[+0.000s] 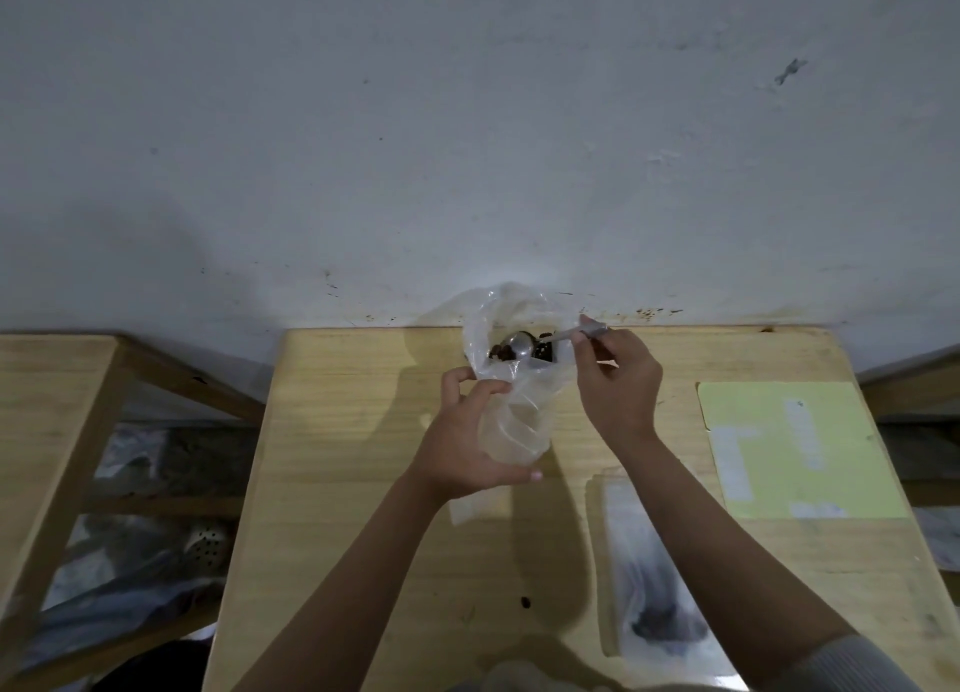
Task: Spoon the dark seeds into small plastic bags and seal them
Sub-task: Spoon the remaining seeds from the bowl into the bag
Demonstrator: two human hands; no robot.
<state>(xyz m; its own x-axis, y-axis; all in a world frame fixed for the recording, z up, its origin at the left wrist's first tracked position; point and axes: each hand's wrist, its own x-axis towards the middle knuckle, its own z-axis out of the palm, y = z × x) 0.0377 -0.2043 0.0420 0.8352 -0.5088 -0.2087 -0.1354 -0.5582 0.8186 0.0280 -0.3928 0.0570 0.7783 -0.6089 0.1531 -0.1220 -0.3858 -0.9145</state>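
Note:
My left hand (470, 436) grips a clear small plastic bag (511, 379) upright above the wooden table (363, 483), its mouth held wide. My right hand (618, 379) pinches the handle of a metal spoon (524, 347), whose bowl sits inside the bag's mouth. Dark seeds (501, 351) lie beside the spoon bowl inside the bag. More dark seeds (543, 351) show behind the plastic at the far table edge; what holds them is hidden by the bag.
A pale yellow sheet (795, 447) lies on the right of the table. A flat plastic bag with dark contents (654, 582) lies under my right forearm. One loose seed (525, 602) rests near the front. A grey wall stands behind, with a wooden frame (62, 405) to the left.

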